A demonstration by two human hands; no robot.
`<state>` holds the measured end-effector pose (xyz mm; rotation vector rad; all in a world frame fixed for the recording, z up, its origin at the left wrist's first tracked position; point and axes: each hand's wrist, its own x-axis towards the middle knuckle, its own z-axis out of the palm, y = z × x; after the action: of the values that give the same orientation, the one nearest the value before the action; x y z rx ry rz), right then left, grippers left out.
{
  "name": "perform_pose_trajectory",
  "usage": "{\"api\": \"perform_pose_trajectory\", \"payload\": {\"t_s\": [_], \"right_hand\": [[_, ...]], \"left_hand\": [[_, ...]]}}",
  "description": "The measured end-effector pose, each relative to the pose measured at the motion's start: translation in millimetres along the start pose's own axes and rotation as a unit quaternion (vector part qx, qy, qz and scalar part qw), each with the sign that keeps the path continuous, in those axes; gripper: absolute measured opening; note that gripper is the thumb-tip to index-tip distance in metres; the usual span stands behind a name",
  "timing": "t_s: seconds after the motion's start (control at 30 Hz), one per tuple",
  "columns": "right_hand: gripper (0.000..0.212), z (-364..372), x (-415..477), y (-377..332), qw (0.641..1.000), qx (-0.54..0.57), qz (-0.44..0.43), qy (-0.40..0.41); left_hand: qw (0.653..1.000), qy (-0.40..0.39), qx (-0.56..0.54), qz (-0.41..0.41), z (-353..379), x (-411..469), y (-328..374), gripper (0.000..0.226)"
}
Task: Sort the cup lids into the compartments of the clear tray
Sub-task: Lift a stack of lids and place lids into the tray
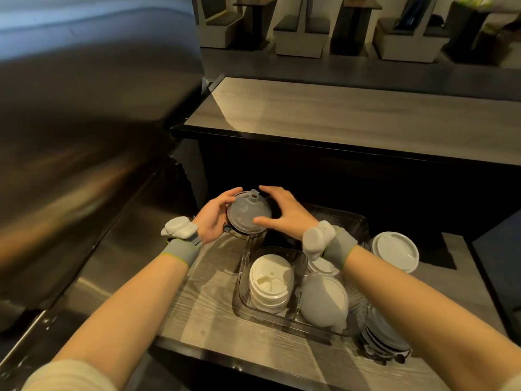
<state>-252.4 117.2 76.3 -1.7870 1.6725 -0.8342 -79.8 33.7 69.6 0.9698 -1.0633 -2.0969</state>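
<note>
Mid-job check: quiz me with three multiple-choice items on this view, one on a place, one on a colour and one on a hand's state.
1. Where is the stack of white round plastic lids?
A. near-left compartment of the clear plastic tray
B. far wooden counter
C. steel surface at left

2. What colour is the round spouted plastic lid beyond the tray?
A. red
B. translucent grey
C. green

3. What is the left hand doing?
A. lying flat on the counter
B. gripping the spouted lid's rim
C. pointing away

Answers:
1 A, the stack stands inside the tray's walls.
2 B, it looks pale grey and translucent.
3 B, its fingers curl round the left rim, and the right hand holds the other side.
</note>
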Motion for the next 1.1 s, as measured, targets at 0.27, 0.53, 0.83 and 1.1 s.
{"api": "perform_pose_trajectory", "payload": {"t_s": [0.27, 0.53, 0.83, 1.1], "right_hand": [[0.085, -15.1, -29.1, 9.0, 0.994, -0.098, -0.002, 0.048], [0.062, -57.6, -65.6, 43.6, 0.986, -0.065, 0.138, 0.061], [0.065, -49.1, -108.7, 55.0, 0.987, -0.133, 0.021, -0.09], [0.069, -29.5, -136.0, 67.0, 0.898, -0.351, -0.072, -0.257]], "left_hand": [[0.995, -0.012, 0.102, 0.019, 42.3, -1.0, -13.1, 0.034], [0.994, 0.061, 0.088, 0.031, 67.2, 1.4, -25.0, 0.037], [0.992, 0.097, 0.078, 0.022, 73.7, -4.1, -37.5, 0.035], [0.99, 0.106, 0.092, 0.015, 79.4, -6.5, -41.0, 0.036]]}}
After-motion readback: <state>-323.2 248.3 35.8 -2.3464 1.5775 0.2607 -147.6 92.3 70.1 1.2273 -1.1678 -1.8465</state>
